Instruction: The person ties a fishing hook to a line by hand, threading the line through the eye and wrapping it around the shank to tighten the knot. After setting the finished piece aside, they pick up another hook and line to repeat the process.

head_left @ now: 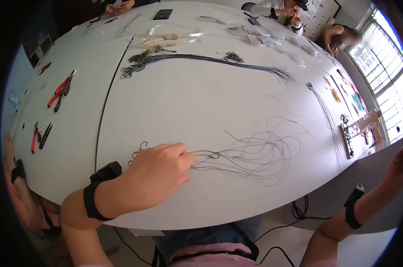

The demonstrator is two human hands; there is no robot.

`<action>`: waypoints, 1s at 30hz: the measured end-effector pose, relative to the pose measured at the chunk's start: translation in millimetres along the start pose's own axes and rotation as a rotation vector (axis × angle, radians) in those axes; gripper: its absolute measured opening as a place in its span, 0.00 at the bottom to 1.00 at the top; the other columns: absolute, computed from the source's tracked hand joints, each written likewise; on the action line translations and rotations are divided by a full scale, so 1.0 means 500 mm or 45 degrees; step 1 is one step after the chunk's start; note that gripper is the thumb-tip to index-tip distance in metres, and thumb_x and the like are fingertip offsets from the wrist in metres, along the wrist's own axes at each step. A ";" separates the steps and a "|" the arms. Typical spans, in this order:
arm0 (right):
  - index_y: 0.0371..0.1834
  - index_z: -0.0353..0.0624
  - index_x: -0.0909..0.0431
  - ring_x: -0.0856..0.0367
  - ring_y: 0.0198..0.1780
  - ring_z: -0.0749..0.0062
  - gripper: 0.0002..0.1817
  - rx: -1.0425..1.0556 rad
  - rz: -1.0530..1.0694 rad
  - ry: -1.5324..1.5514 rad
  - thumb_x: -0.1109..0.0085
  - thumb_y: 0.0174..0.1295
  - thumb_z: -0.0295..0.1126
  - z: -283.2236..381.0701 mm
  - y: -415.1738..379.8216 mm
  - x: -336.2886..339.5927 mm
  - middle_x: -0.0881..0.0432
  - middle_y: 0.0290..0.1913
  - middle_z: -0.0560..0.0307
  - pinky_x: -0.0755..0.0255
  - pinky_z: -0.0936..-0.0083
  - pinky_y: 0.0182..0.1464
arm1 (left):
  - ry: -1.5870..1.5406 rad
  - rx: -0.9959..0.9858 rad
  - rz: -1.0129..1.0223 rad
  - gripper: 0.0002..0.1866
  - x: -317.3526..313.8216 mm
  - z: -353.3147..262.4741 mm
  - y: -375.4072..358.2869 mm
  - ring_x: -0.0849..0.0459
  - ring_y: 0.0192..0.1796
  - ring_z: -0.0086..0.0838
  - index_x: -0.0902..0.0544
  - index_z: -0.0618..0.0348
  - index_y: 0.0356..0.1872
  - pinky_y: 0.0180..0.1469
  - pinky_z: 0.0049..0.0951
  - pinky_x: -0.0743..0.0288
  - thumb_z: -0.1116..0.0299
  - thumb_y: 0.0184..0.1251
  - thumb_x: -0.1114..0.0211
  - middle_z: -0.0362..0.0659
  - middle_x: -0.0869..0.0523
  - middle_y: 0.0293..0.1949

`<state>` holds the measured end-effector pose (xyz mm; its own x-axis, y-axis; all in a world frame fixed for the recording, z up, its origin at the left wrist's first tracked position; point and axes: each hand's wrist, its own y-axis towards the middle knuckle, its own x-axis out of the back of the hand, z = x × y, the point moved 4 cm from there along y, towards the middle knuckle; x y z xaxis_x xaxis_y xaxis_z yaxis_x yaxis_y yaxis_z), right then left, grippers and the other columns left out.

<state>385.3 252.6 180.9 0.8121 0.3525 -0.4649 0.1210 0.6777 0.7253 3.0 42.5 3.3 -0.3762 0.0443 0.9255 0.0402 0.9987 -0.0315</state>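
Observation:
My left hand [161, 171] lies at the near side of the white table, its fingers curled down over a bundle of thin fishing line [255, 155]. Several dark fish hooks [142, 145] poke out to the left of the knuckles, while the line spreads to the right in loose loops. The fingertips are hidden beneath the hand. My right hand [399, 167] is raised off the table at the far right, partly cut off by the dark edge of the view; what its fingers do is hidden.
A long bundle of hooked lines [201, 58] lies across the table, with loose hooks [232, 57] beside it. Red-handled pliers [61, 91] are at left. A small rack [347, 141] stands at right. Plastic packets [255, 35] and a phone [163, 14] lie farther back. Other people sit around.

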 end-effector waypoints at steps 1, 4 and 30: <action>0.31 0.34 0.23 0.23 0.29 0.70 0.06 0.139 -0.077 -0.096 0.44 0.62 0.27 0.042 0.018 0.033 0.23 0.26 0.55 0.22 0.79 0.41 | -0.005 -0.032 -0.012 0.14 0.001 -0.003 0.006 0.21 0.36 0.37 0.21 0.62 0.39 0.38 0.34 0.26 0.70 0.51 0.32 0.44 0.22 0.33; 0.30 0.33 0.25 0.23 0.31 0.70 0.07 0.355 -0.131 -0.197 0.44 0.62 0.26 0.133 0.068 0.115 0.24 0.27 0.54 0.21 0.77 0.42 | -0.006 -0.003 0.023 0.13 -0.004 -0.002 0.004 0.21 0.36 0.37 0.20 0.62 0.38 0.38 0.34 0.26 0.70 0.50 0.32 0.45 0.24 0.33; 0.27 0.39 0.18 0.18 0.34 0.55 0.08 -0.061 0.668 -2.196 0.38 0.51 0.33 -0.558 0.219 0.294 0.17 0.29 0.47 0.26 0.65 0.39 | -0.350 0.170 -0.810 0.02 0.088 0.046 0.005 0.25 0.22 0.16 0.21 0.67 0.29 0.24 0.15 0.33 0.82 0.57 0.36 0.40 0.21 0.23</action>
<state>358.5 558.7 50.1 0.3771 -0.4625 0.8024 -0.3065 0.7553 0.5794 -34.5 47.7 35.3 -0.5102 -0.5622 0.6509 -0.3724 0.8266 0.4220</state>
